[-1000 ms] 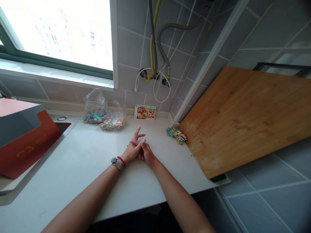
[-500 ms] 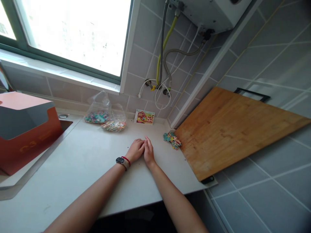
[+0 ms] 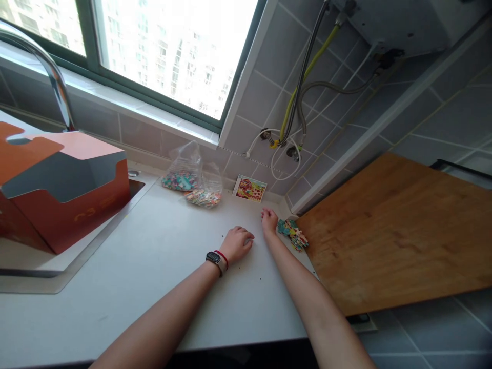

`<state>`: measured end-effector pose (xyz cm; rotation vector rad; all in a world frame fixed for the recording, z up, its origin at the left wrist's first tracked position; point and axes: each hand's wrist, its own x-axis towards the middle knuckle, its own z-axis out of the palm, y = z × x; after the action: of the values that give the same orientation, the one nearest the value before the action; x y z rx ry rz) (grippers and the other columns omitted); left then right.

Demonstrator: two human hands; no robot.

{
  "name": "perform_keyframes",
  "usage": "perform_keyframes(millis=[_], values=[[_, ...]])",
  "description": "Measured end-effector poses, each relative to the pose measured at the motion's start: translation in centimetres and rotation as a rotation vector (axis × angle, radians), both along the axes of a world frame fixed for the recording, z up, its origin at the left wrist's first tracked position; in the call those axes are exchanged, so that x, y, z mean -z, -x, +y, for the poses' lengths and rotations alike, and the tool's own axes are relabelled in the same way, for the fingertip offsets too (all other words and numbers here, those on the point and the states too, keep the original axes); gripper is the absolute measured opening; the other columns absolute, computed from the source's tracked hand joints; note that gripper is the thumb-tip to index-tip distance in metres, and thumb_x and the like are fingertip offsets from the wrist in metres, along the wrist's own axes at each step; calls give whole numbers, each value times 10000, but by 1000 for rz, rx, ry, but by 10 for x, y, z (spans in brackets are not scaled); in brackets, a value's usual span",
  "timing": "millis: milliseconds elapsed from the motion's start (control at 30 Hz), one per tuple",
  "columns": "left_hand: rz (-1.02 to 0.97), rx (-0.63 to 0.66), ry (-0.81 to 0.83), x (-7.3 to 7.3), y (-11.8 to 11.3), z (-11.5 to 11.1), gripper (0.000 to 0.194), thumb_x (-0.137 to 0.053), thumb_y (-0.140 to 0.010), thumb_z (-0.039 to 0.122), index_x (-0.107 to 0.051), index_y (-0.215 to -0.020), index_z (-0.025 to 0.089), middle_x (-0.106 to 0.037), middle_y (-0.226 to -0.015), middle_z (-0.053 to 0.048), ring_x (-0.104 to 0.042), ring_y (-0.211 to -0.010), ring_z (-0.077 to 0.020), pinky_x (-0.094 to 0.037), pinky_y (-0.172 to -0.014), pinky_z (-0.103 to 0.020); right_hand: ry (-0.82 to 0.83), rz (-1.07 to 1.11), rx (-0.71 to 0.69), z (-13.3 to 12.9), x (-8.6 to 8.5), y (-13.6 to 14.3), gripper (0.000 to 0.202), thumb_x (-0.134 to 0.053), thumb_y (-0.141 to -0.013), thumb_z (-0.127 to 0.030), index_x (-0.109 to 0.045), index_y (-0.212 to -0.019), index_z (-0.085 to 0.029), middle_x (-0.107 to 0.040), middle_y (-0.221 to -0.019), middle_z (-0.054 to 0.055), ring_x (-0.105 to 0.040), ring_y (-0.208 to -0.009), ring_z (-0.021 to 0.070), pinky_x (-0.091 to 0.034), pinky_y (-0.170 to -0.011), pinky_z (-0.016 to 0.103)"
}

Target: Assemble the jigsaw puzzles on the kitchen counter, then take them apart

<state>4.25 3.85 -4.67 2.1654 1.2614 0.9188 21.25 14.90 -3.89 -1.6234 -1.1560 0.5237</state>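
My left hand, with a dark watch and a red cord at its wrist, rests low over the white counter. Its fingers are loosely bent, a small gap shows by the thumb, and I see nothing in it. Further right, my right hand is curled closed; its inner side is hidden, so any content cannot be made out. Just right of it lies a heap of colourful jigsaw puzzle pieces. A picture card of a farm scene leans against the wall behind both hands.
Two clear bags of small colourful pieces, the left bag and the right bag, stand by the wall. An orange box sits at the sink, near a faucet. A wooden board leans at right; hoses hang above.
My hands, touching each other before, have come apart. My right hand has moved towards the puzzle pieces and curled up. The camera view has turned left.
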Motion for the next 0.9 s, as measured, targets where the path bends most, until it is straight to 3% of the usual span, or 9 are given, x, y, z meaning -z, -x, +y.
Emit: perform_keyframes(millis=[133,233,333,633,900], values=[[29,-7,19,-5,1,-2,239,-591,-964,236,-801,-1076,217,-789,-1106,-83,-658,-1141,-294,-494,-1024,-449,-43,-256,28,36,-5,-17,193,-600,-887,-280,-729,-937,-146,-732,-1090,137,-660,-1054,276,-504,-1003,414],[43,-8,28,-8,0,-3,237,-585,-973,235,-802,-1067,222,-785,-1110,-74,-652,-1147,-291,-492,-1018,-452,-53,-409,21,55,-5,-19,271,-585,-825,-252,-731,-1020,-134,-710,-1167,175,-628,-1134,304,-465,-1047,427],[53,-8,36,-9,0,-4,235,-584,-976,231,-805,-1055,225,-784,-1112,-66,-648,-1145,-285,-490,-1016,-447,-56,-543,28,67,-2,-15,338,-528,-863,-251,-709,-1109,-106,-677,-1220,214,-595,-1184,320,-449,-1045,438],[45,-5,34,-8,1,-3,225,-595,-972,220,-802,-1059,230,-782,-1097,-66,-638,-1139,-279,-483,-1016,-429,68,-873,-82,66,11,-2,356,-446,-990,-249,-770,-1034,-109,-724,-1124,196,-619,-1104,294,-446,-964,358],[56,7,29,-7,2,-3,209,-595,-971,203,-786,-1055,227,-769,-1108,-57,-631,-1137,-270,-466,-1021,-430,202,-1001,-62,61,7,1,442,-428,-1035,-308,-832,-1034,-131,-796,-1048,185,-727,-960,263,-495,-852,317]])
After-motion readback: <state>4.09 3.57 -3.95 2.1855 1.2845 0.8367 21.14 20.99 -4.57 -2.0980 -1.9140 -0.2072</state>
